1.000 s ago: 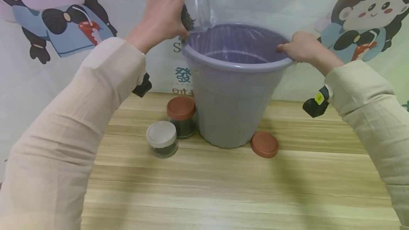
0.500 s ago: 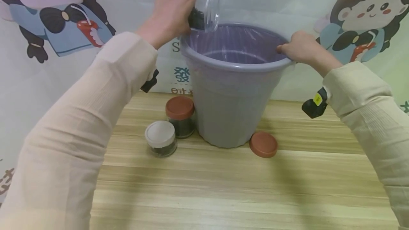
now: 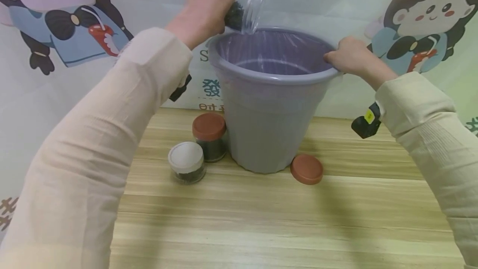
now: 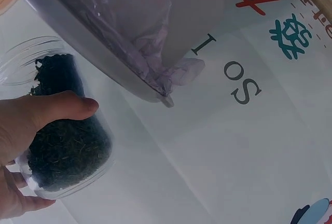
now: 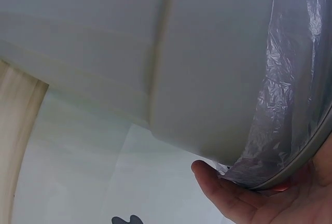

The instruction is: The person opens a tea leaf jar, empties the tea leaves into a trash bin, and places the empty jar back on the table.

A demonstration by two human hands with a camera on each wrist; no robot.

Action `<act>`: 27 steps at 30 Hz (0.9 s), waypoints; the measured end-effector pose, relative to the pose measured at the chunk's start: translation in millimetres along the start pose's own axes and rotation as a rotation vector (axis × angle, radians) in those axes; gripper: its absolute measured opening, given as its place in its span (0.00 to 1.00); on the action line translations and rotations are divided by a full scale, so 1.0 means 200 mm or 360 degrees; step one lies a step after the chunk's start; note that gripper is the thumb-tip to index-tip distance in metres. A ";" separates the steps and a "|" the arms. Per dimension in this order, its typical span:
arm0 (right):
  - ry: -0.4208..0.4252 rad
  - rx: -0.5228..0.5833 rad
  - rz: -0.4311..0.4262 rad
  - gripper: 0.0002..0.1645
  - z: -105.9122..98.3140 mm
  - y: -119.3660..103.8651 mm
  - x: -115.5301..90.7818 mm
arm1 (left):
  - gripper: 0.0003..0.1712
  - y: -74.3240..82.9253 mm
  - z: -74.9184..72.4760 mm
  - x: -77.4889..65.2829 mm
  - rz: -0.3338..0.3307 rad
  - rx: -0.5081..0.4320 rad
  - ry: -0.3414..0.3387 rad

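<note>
Lids and jars are sitting nearest on the table [image 3: 261,219]: a white-lid jar [image 3: 186,162], a brown-lid jar [image 3: 209,136] beside it, and a loose brown lid [image 3: 306,169] on the other side of the bucket [image 3: 269,128]. Behind them the bucket is standing upright with a thin bag [image 3: 276,49] lining it. The right hand [image 3: 349,55] is gripping the bucket's rim, fingers curled over the edge. Farther back, the left hand [image 3: 210,1] is holding a clear jar [image 3: 248,5], with fingers and thumb wrapped around it. The jar is tipping more than a second ago, and its open mouth is now hanging over the rim. The dark bits [image 4: 65,146] are sliding toward the mouth, so I think they are about to fall in.
</note>
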State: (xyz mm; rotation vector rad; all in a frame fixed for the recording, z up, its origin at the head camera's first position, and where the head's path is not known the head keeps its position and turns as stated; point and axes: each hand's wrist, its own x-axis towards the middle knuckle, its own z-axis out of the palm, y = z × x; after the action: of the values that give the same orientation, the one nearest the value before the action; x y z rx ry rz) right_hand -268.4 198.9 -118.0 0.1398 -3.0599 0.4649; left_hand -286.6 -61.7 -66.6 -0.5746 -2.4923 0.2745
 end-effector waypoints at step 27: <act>0.0014 0.0006 -0.0009 0.16 0.00 0.01 0.01 | 0.45 0.03 0.03 0.02 0.0164 0.0302 0.0139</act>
State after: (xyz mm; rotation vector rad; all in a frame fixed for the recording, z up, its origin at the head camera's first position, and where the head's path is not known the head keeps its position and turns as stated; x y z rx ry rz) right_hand -270.2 199.9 -117.6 0.1465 -3.0493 0.4693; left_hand -291.6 -55.3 -71.3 -0.6225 -2.3247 0.5084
